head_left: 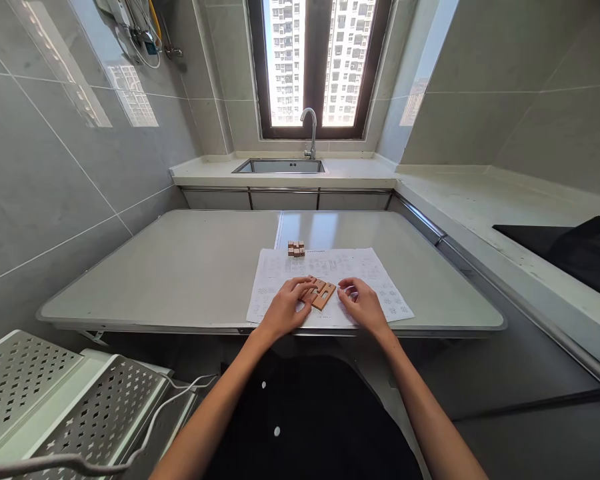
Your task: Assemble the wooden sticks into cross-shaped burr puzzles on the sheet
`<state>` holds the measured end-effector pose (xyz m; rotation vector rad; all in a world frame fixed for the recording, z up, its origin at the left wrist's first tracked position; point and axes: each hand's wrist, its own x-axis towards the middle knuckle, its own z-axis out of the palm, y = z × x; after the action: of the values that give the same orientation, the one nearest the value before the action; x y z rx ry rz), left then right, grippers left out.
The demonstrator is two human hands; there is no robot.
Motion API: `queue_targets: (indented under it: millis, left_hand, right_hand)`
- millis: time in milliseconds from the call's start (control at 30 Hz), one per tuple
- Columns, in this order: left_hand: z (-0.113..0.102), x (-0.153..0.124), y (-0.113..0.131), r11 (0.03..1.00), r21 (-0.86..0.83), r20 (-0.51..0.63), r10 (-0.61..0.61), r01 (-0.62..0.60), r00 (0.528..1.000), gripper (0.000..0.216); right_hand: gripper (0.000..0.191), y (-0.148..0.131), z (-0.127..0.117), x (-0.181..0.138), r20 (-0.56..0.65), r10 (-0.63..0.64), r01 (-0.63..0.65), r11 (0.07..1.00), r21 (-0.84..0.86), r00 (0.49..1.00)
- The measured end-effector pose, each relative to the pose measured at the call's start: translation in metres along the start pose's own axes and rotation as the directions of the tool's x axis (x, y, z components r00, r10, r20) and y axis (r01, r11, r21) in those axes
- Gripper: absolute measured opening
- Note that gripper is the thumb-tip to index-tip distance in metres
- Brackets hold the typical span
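Observation:
Flat wooden puzzle pieces with cut-out slots lie on a printed paper sheet (375,267) near the table's front edge. My left hand (287,310) curves over the pieces on the left, its thumb and fingers around them and partly covering them. Just right of it, one slotted wooden piece (324,297) lies tilted and mostly uncovered. My right hand (364,305) hovers beside that piece's right end, fingers loosely bent and apart, with nothing visible in them. Behind, at the sheet's top edge, stands a small block assembly (296,249) of light and dark wood.
The pale folding table (190,267) spans the area before me. Beyond it are a counter with a sink (280,167) and a faucet (310,133). A black bag (575,247) rests on the right ledge. Perforated metal racks (95,400) and a white cable stand at lower left.

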<state>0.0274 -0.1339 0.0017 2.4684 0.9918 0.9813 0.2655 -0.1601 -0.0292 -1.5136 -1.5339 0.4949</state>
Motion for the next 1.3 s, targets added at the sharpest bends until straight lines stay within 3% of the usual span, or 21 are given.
queue_targets:
  millis: [100, 200, 300, 433, 667, 733, 833, 900, 1133, 1300]
  left_hand:
    - [0.003, 0.004, -0.006, 0.982, 0.082, -0.106, -0.161, 0.17, 0.981, 0.024]
    - [0.01, 0.007, -0.013, 0.933, 0.198, -0.127, -0.28, 0.301, 0.952, 0.018]
    - [0.016, 0.009, -0.017, 0.906, 0.234, -0.137, -0.328, 0.352, 0.935, 0.02]
    - [0.017, 0.011, -0.018, 0.891, 0.201, -0.137, -0.387, 0.408, 0.912, 0.029]
    - [0.003, 0.012, -0.01, 0.913, -0.038, -0.077, -0.409, 0.407, 0.909, 0.04]
    - [-0.003, 0.011, -0.008, 0.889, -0.206, -0.008, -0.42, 0.41, 0.907, 0.043]
    - [-0.008, 0.01, -0.007, 0.746, -0.513, 0.129, -0.423, 0.425, 0.897, 0.046]
    - [-0.009, 0.009, -0.009, 0.65, -0.623, 0.188, -0.415, 0.435, 0.89, 0.048]
    - [-0.008, 0.008, -0.013, 0.45, -0.753, 0.318, -0.39, 0.48, 0.864, 0.05]
    - [-0.007, 0.007, -0.015, 0.374, -0.79, 0.34, -0.394, 0.487, 0.854, 0.05]
  right_hand:
    - [0.047, -0.005, 0.012, -0.005, -0.008, -0.13, 0.129, 0.988, -0.082, 0.992]
    - [0.069, -0.009, 0.026, -0.009, 0.003, -0.167, 0.164, 0.966, -0.202, 0.986]
    - [0.072, -0.009, 0.034, -0.011, -0.015, -0.149, 0.139, 0.952, -0.271, 0.989]
    - [0.069, -0.006, 0.035, -0.01, -0.023, -0.143, 0.134, 0.963, -0.235, 0.989]
    - [0.07, -0.011, 0.022, -0.008, -0.138, -0.096, 0.112, 0.987, 0.113, 0.986]
    - [0.069, -0.016, 0.019, -0.007, -0.147, -0.094, 0.128, 0.963, 0.239, 0.985]
    - [0.067, -0.021, 0.017, -0.005, -0.126, -0.107, 0.149, 0.902, 0.404, 0.986]
    - [0.065, -0.022, 0.018, -0.003, -0.107, -0.117, 0.154, 0.866, 0.475, 0.987]
    - [0.07, -0.017, 0.021, -0.002, -0.042, -0.149, 0.147, 0.808, 0.571, 0.988]
    - [0.072, -0.018, 0.018, -0.003, -0.002, -0.19, 0.154, 0.791, 0.592, 0.982]
